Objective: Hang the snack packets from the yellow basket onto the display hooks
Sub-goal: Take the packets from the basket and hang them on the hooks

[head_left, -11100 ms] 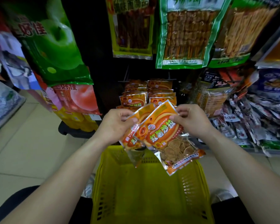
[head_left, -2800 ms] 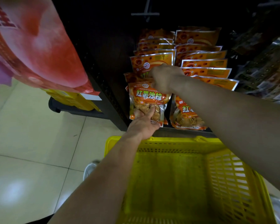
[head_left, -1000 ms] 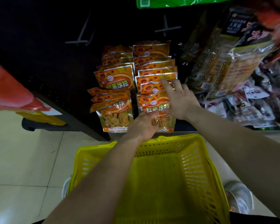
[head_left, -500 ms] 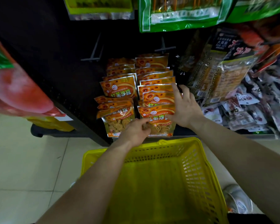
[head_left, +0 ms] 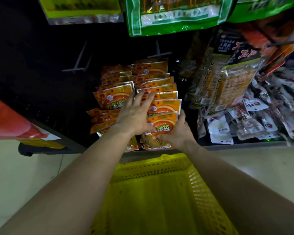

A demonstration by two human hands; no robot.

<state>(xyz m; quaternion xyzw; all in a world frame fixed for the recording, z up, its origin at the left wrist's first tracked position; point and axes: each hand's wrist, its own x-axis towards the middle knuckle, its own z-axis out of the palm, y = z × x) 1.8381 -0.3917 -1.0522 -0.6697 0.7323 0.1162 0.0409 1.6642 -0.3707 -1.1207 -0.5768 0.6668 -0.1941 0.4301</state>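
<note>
Snack packets [head_left: 153,85]: orange pouches hanging in two rows above the yellow basket [head_left: 159,161] | front packet [head_left: 161,123]: long axis vertical, header up, print facing outward | handling: likely light, crinkly, slick film, chips fragile; best held by top seal | left hand [head_left: 136,116]: fingers spread flat on the rows | right hand [head_left: 178,134]: grips front packet's lower right edge

Front snack packet [head_left: 163,122], in the right hand's [head_left: 179,135] grip — orange with a deeper red-orange band, silver edges, a clear lower window over tan rounds; the hung rows [head_left: 149,72] behind the grip repeat that orange print. Below the grip, basket [head_left: 159,164]: bright yellow, slotted walls. Above it, large bag [head_left: 173,22] — green, white-bordered; right of the grip, small packs [head_left: 219,126], white with dark red.
</note>
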